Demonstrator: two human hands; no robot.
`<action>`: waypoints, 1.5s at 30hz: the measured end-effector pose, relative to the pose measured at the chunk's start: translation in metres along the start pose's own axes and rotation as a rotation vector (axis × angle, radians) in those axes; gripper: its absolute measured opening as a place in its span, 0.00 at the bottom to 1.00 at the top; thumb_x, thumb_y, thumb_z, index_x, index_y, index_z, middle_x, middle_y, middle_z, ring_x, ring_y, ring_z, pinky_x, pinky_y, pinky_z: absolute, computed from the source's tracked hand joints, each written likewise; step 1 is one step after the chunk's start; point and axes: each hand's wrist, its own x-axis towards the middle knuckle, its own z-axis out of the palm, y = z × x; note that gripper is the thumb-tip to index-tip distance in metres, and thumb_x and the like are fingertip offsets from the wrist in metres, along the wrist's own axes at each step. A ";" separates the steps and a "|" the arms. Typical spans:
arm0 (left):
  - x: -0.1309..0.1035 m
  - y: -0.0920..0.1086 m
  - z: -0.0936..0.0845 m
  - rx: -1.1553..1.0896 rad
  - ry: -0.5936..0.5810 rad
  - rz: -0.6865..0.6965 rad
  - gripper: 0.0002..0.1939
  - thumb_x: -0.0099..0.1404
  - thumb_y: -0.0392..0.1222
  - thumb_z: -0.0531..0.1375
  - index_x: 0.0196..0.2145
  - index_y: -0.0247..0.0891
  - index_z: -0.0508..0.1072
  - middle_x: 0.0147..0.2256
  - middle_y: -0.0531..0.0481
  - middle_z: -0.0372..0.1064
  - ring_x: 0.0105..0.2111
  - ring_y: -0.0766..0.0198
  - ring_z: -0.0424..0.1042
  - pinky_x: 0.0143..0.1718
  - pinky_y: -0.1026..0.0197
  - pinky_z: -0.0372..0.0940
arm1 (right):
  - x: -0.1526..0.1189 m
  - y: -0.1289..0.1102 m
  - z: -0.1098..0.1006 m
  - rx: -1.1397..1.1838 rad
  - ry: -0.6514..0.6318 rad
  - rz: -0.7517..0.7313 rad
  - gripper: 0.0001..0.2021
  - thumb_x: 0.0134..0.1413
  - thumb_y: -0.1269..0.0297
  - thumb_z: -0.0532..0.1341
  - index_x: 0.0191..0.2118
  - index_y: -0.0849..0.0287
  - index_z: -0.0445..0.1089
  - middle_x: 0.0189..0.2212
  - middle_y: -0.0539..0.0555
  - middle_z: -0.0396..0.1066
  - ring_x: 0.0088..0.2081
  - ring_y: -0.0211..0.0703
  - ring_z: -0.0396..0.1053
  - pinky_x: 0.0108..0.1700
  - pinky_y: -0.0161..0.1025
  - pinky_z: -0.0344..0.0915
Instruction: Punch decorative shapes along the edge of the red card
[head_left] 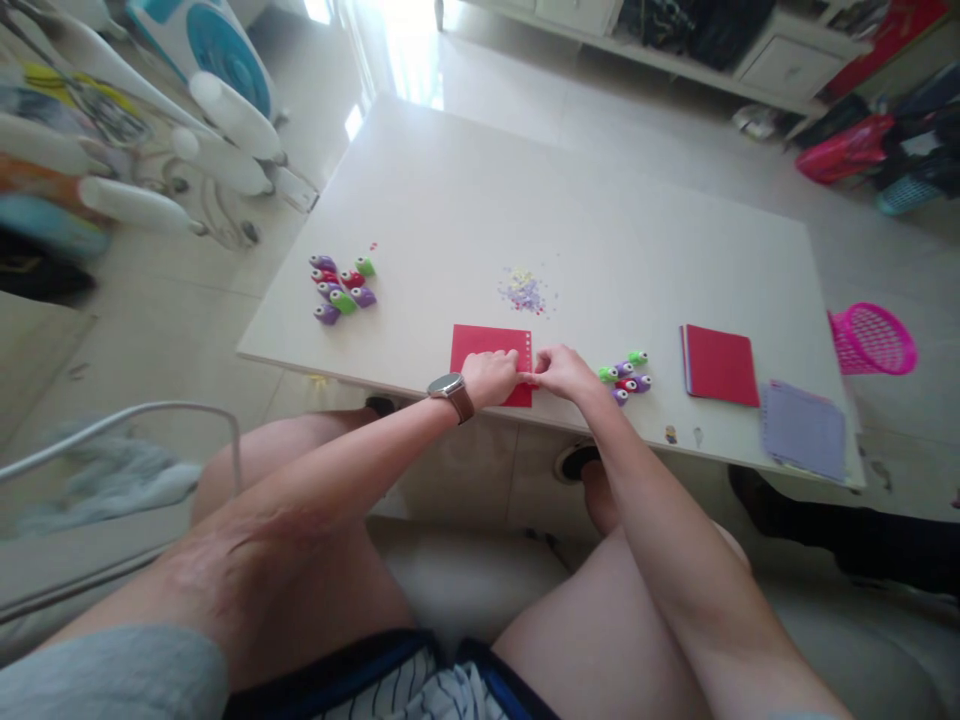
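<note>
A red paper sheet (469, 345) lies at the table's near edge, with a row of small punched holes down its right side. My left hand (491, 377) rests closed on it, fingers curled, gripping near the right edge; a watch is on that wrist. Pinched together at the same edge, the fingers of my right hand (564, 372) touch or nearly touch the left. Whatever is between them is mostly hidden; only a reddish bit shows. Small colored craft punches (626, 376) with white round buttons stand right of my right hand. Beyond the sheet is a heap of paper confetti (525, 290).
More craft punches (343, 290) cluster at the table's left. A red paper stack (721, 366) and lilac sheets (804, 430) lie to the right. Two small trinkets (670, 434) sit by the near edge. A pink basket (874, 340) stands beyond the right end.
</note>
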 end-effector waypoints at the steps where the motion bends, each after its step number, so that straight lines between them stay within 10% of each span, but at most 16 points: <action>1: 0.000 -0.001 -0.002 -0.001 -0.011 0.006 0.31 0.79 0.66 0.46 0.55 0.35 0.72 0.53 0.34 0.78 0.54 0.45 0.78 0.46 0.54 0.70 | 0.001 0.001 0.000 0.021 -0.016 0.004 0.14 0.50 0.61 0.74 0.25 0.58 0.70 0.24 0.49 0.76 0.29 0.39 0.71 0.30 0.32 0.61; 18: -0.002 -0.015 0.005 0.021 0.003 0.117 0.17 0.79 0.38 0.45 0.53 0.34 0.71 0.52 0.35 0.78 0.52 0.50 0.78 0.50 0.52 0.69 | -0.025 0.026 -0.028 -0.028 -0.022 -0.054 0.11 0.50 0.70 0.73 0.41 0.59 0.79 0.39 0.56 0.83 0.41 0.45 0.79 0.43 0.36 0.71; 45: -0.007 -0.013 0.007 0.050 0.014 0.112 0.13 0.74 0.40 0.52 0.52 0.37 0.70 0.53 0.36 0.76 0.51 0.47 0.78 0.49 0.50 0.70 | -0.036 0.032 -0.031 -0.433 0.063 -0.188 0.14 0.61 0.74 0.62 0.44 0.56 0.86 0.47 0.58 0.81 0.51 0.52 0.74 0.55 0.41 0.67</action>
